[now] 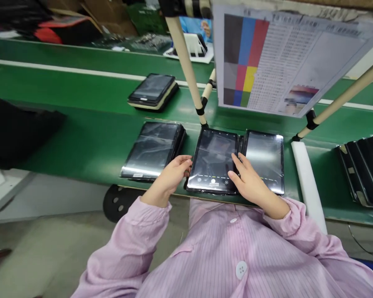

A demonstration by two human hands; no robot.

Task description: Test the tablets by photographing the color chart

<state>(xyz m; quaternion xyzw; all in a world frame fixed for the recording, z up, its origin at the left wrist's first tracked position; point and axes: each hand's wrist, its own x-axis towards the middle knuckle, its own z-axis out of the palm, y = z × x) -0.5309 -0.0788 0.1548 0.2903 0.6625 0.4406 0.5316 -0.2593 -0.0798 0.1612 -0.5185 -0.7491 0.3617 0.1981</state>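
A tablet (214,159) lies flat in front of me, its screen lit with a camera-like display and a row of icons along the lower edge. My left hand (175,171) is at its left edge, fingers curled together against the side. Over the right part of the screen, my right hand (251,182) has its fingers stretched out and apart, the fingertips at the glass. Another tablet (265,159) in glossy film lies just right, partly behind my right hand. To the left is a stack of film-covered tablets (153,149).
More stacked tablets (153,91) sit farther back. A printed colour chart (267,62) hangs from a tube frame (183,62) above the green bench (90,140). A white foam strip (309,186) and a row of dark tablets (366,169) stand right. Across the bench, a person's hand shows.
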